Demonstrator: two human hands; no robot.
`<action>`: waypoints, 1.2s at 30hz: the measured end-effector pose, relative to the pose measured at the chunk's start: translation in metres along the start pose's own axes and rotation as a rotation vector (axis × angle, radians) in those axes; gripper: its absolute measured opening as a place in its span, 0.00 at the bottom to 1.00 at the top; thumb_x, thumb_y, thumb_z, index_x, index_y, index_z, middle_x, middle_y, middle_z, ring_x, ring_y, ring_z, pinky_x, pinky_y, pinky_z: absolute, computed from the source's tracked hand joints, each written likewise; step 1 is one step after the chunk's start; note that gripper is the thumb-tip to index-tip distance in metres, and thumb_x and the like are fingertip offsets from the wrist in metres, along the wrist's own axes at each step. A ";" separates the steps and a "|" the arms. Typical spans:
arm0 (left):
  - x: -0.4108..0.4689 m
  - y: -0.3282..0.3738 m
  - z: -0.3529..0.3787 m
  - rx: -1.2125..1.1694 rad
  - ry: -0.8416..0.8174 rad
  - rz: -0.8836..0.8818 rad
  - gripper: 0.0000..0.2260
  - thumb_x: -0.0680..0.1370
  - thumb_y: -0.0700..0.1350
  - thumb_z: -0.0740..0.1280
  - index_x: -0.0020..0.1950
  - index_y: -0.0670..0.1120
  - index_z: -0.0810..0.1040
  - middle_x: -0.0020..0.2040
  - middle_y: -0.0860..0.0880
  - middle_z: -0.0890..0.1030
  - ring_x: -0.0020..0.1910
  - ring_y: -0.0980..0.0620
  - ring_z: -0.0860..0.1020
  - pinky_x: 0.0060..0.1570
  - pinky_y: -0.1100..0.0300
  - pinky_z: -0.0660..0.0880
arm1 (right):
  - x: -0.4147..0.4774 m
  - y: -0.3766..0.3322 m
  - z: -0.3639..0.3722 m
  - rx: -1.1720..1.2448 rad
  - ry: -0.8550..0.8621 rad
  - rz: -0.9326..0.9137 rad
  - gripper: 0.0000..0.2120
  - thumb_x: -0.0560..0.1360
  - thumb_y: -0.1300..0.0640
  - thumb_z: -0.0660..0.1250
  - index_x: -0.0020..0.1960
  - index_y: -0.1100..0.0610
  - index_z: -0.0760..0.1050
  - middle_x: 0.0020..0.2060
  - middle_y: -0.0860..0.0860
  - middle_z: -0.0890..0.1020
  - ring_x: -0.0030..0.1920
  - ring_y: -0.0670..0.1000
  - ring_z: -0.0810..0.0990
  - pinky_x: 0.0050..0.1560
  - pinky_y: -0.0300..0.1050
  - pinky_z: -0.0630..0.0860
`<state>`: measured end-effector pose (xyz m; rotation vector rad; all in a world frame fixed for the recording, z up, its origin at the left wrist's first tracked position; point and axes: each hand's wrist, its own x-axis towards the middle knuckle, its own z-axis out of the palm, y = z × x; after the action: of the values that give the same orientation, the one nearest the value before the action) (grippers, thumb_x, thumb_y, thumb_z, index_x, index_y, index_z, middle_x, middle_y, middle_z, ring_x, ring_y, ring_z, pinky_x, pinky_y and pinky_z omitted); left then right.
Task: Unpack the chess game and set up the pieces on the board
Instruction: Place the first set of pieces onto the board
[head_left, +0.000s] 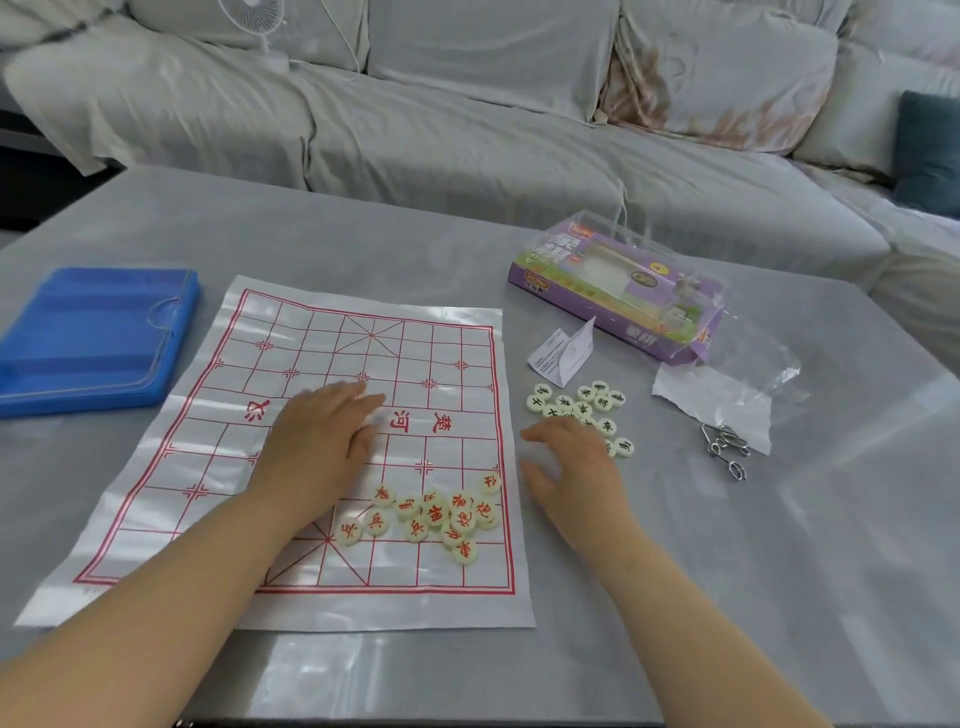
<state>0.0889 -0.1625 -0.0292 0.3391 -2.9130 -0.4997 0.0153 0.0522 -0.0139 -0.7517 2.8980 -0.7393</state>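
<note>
red pieces (436, 514) heaped on board (311, 332) between flat, empty hands: left (317, 441), right (576, 467).

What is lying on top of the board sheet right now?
On the board sheet lie a loose cluster of red-lettered pieces near its front right corner and the left hand, flat across the middle. Whatever print or pieces sit beneath that hand is hidden.

One board (322, 364), one box (618, 291), two hands (311, 441), two piece piles (436, 514).
</note>
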 end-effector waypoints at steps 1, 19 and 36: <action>0.004 -0.002 0.002 0.060 -0.055 -0.060 0.19 0.80 0.48 0.52 0.71 0.46 0.64 0.72 0.44 0.62 0.72 0.44 0.59 0.69 0.44 0.51 | 0.003 0.008 -0.004 -0.022 0.042 0.043 0.15 0.75 0.57 0.63 0.62 0.55 0.73 0.64 0.49 0.71 0.65 0.50 0.65 0.57 0.33 0.58; 0.007 -0.010 0.013 0.138 -0.164 -0.162 0.42 0.61 0.62 0.27 0.74 0.55 0.51 0.76 0.53 0.49 0.74 0.52 0.45 0.70 0.51 0.40 | 0.042 0.026 -0.011 -0.287 -0.093 0.126 0.25 0.76 0.48 0.60 0.71 0.49 0.60 0.71 0.48 0.60 0.70 0.52 0.58 0.68 0.43 0.54; 0.010 -0.014 0.018 0.063 -0.069 -0.134 0.40 0.65 0.62 0.31 0.73 0.53 0.59 0.75 0.50 0.56 0.74 0.49 0.51 0.70 0.51 0.40 | 0.090 0.005 -0.005 -0.382 -0.274 -0.037 0.19 0.79 0.50 0.55 0.69 0.51 0.64 0.64 0.51 0.68 0.63 0.52 0.67 0.63 0.43 0.62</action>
<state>0.0790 -0.1726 -0.0497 0.5390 -2.9918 -0.4469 -0.0671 0.0154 -0.0062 -0.8611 2.8011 -0.0664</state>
